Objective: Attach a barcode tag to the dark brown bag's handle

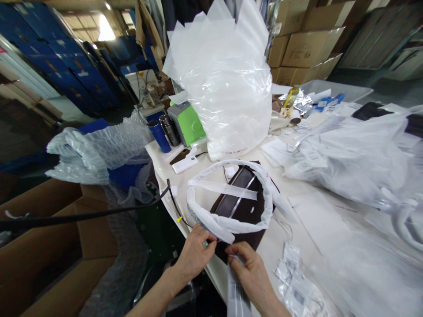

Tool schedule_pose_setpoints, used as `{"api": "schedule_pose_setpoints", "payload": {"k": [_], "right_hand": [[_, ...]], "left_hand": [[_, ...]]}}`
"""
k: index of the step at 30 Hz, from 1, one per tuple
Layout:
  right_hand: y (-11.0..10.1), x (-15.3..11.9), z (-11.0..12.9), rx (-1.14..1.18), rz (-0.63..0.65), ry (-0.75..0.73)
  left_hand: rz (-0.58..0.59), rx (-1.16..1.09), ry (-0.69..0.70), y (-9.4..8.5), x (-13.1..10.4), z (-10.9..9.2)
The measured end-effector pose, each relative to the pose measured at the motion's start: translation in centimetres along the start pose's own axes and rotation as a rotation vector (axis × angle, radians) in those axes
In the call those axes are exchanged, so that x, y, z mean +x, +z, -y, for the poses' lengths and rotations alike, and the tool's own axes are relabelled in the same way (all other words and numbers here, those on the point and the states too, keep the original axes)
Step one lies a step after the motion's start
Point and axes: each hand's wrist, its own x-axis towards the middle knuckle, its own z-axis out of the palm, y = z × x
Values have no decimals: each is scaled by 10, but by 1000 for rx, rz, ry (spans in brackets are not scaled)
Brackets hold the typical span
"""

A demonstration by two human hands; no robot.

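A: Left hand point(194, 251) pinches the white wrap point(228, 224) on the brown bag point(243, 207) at the table point(317, 220) edge.
B: Right hand point(251, 268) is closed on the barcode tag point(236, 295). Keep the wrap taut, tag flat.

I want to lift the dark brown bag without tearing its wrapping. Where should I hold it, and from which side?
Probably the wrapped handle of the dark brown bag, from above: it arches clear of the body as an open loop, and both hands already sit at its near end.
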Motion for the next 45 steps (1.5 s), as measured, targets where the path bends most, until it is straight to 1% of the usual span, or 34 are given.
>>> {"api": "schedule_pose_setpoints", "payload": {"k": [4, 13, 20, 25, 29, 33, 36, 38, 42, 45], "right_hand": [[0, 0, 0, 10, -20, -5], [1, 0, 0, 29, -51, -26], [1, 0, -1, 28, -35, -25], [3, 0, -4, 50, -39, -36], [2, 0, -10, 152, -35, 15], [1, 1, -14, 306, -28, 51], [2, 1, -14, 414, -9, 100], [2, 1, -12, 466, 13, 143], [3, -1, -11, 504, 27, 186], [3, -1, -12, 512, 25, 194]], "left_hand": [[-31, 41, 29, 2, 1, 1], [-33, 125, 71, 6, -1, 1], [-12, 135, 96, 11, -3, 4], [-38, 106, 76, 17, -5, 5], [-74, -1, -4, 10, -6, 1], [-27, -177, -78, -4, -7, -2], [-4, -291, -133, -10, -8, -2], [-15, -337, -160, -12, -8, -3], [-57, -411, -145, -11, -9, -5], [-11, -654, -217, -10, -12, -3]]}}
